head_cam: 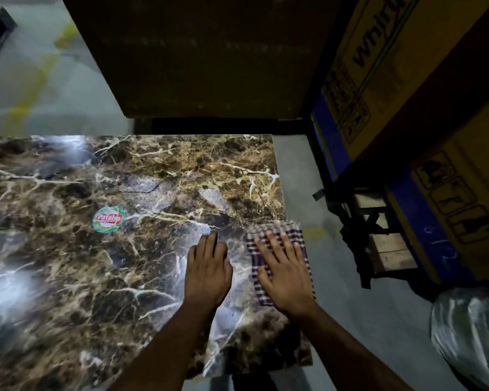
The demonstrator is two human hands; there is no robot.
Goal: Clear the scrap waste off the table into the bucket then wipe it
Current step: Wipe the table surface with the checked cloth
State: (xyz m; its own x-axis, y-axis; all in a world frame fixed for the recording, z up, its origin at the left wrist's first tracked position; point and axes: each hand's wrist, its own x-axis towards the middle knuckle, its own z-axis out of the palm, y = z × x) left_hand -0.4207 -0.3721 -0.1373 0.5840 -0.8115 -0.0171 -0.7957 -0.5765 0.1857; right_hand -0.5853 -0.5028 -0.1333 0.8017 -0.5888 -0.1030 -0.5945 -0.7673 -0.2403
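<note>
The checked cloth (277, 249) is pressed flat under the right hand (287, 273), fingers spread. The left hand (208, 268) is laid flat, fingers straight, on the marble table (68, 263).

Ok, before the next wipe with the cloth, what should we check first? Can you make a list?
1. Checked cloth flat under the right hand: ok.
2. Left hand resting flat on the table, clear of the cloth: ok.
3. Scrap gone from the table: ok, only a round sticker shows.
4. Cloth fully on the table: not ok, its right edge hangs over the side.
5. Bucket within reach: cannot tell, none is clearly in view.
</note>
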